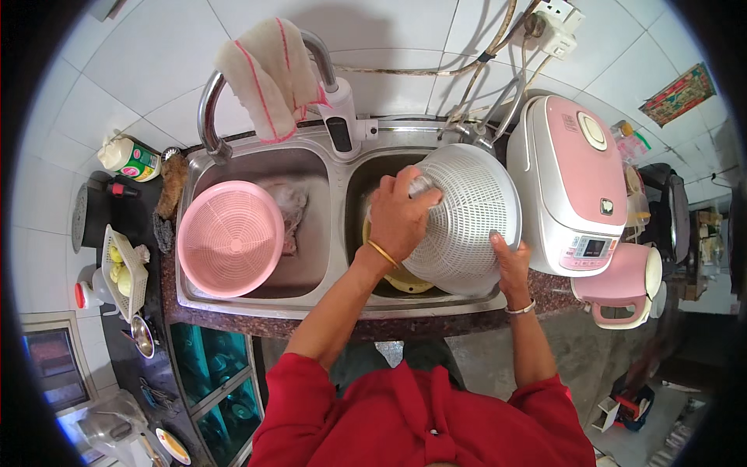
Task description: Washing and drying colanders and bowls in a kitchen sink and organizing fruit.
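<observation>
A white perforated plastic basket is tilted on its side over the right sink basin, its outer side towards my left hand. My right hand grips its rim at the right, thumb on the mesh. My left hand holds a pale, crumpled scrubber against the basket's side. Beneath it, a yellow-green basin partly shows in the sink. In the left basin stands a pink perforated basket, beside a clear plastic bag whose contents I cannot make out.
A chrome faucet with a draped white cloth rises behind the sink. To the right stand a pink and white rice cooker and a pink kettle. At the left are a bottle and a small basket of produce.
</observation>
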Action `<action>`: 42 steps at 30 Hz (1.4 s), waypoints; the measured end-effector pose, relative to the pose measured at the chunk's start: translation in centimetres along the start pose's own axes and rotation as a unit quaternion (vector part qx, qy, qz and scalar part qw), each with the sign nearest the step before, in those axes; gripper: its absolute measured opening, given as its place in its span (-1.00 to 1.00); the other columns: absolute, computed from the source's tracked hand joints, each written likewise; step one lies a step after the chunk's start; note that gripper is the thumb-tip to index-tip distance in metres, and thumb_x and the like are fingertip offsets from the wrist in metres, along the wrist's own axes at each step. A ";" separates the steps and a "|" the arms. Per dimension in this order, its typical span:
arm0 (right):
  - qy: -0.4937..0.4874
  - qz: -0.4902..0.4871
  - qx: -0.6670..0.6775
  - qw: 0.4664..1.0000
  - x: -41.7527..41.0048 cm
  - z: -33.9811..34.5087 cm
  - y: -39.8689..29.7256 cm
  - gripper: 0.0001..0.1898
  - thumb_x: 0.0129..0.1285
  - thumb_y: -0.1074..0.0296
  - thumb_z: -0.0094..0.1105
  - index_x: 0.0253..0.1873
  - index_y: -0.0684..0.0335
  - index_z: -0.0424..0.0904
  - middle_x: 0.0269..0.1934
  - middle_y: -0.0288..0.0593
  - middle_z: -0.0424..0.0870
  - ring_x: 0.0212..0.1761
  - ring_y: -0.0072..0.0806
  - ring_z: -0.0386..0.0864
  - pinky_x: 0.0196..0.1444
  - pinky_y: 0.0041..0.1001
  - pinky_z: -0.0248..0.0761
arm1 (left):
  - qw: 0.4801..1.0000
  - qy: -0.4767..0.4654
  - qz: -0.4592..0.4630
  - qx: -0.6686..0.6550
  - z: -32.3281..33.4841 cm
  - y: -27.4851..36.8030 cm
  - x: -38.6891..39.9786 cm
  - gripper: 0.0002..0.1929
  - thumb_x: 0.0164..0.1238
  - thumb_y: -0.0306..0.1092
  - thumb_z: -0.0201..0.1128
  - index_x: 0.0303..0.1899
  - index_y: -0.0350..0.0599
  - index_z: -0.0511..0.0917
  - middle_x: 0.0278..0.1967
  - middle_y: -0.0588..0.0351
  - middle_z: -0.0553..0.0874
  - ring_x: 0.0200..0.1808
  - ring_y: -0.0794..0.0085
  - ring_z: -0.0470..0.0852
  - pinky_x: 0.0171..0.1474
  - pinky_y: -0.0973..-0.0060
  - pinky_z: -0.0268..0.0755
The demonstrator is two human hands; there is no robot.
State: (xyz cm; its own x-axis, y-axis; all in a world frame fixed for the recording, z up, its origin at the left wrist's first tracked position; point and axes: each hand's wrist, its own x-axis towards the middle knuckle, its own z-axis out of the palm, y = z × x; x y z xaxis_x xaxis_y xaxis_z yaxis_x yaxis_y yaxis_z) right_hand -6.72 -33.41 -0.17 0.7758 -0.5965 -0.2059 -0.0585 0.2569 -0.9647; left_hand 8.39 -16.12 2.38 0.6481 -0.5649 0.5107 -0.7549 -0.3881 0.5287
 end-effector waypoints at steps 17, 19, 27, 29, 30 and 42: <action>0.002 -0.017 -0.028 0.999 0.2 -0.3 0.2 -0.76 0.13 0.42 0.23 -0.13 0.42 0.53 -0.26 -0.24 0.60 -0.28 -0.62 0.50 -0.19 -0.59 0.38 | 0.998 0.017 0.065 -0.012 -0.1 1.5 -0.3 -0.74 -0.06 -0.45 0.13 -0.29 0.17 0.62 -0.12 0.10 0.49 -0.24 0.19 0.42 -0.22 0.31 0.34; -0.003 -0.022 -0.024 0.999 0.0 -0.4 0.2 -0.76 0.13 0.43 0.23 -0.13 0.42 0.53 -0.25 -0.24 0.60 -0.28 -0.62 0.50 -0.18 -0.59 0.38 | 0.997 0.041 0.038 0.050 0.6 0.5 0.0 -0.72 -0.06 -0.44 0.13 -0.27 0.18 0.62 -0.10 0.11 0.48 -0.23 0.19 0.42 -0.22 0.29 0.32; 0.004 -0.021 -0.039 0.999 0.2 -0.4 0.3 -0.76 0.13 0.45 0.23 -0.12 0.41 0.53 -0.24 -0.23 0.60 -0.27 -0.62 0.51 -0.16 -0.60 0.38 | 0.999 0.038 0.023 0.000 0.7 -0.2 0.7 -0.67 -0.13 -0.51 0.18 -0.22 0.06 0.63 -0.09 0.04 0.48 -0.24 0.14 0.41 -0.17 0.30 0.32; 0.006 -0.025 -0.027 0.999 0.2 -0.5 0.4 -0.77 0.13 0.45 0.23 -0.12 0.41 0.54 -0.24 -0.23 0.60 -0.27 -0.62 0.51 -0.16 -0.60 0.39 | 0.999 0.029 0.038 -0.018 0.5 0.6 0.6 -0.67 -0.14 -0.51 0.18 -0.23 0.04 0.62 -0.10 0.02 0.48 -0.23 0.13 0.41 -0.18 0.32 0.32; 0.004 -0.029 -0.015 0.999 0.2 -0.4 0.4 -0.77 0.13 0.45 0.23 -0.13 0.41 0.54 -0.25 -0.23 0.61 -0.28 -0.62 0.51 -0.17 -0.60 0.39 | 0.999 0.031 0.031 -0.024 0.4 0.3 0.6 -0.68 -0.14 -0.51 0.17 -0.24 0.03 0.62 -0.10 0.02 0.48 -0.23 0.13 0.42 -0.18 0.32 0.32; -0.012 -0.026 -0.025 0.999 0.1 -0.1 0.3 -0.77 0.13 0.42 0.24 -0.14 0.41 0.54 -0.27 -0.24 0.60 -0.28 -0.63 0.50 -0.18 -0.59 0.39 | 0.998 0.039 0.037 -0.013 0.0 0.9 -0.7 -0.70 -0.20 -0.54 0.21 -0.32 0.07 0.62 -0.10 0.09 0.48 -0.22 0.18 0.42 -0.19 0.33 0.33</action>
State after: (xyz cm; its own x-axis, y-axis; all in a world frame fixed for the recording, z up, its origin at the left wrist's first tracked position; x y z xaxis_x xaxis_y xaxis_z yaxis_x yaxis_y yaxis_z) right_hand -6.76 -33.50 -0.49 0.7929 -0.5902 -0.1517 -0.0482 0.1874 -0.9811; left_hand 7.26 -16.08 2.56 0.5977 -0.5317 0.6001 -0.7986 -0.3288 0.5041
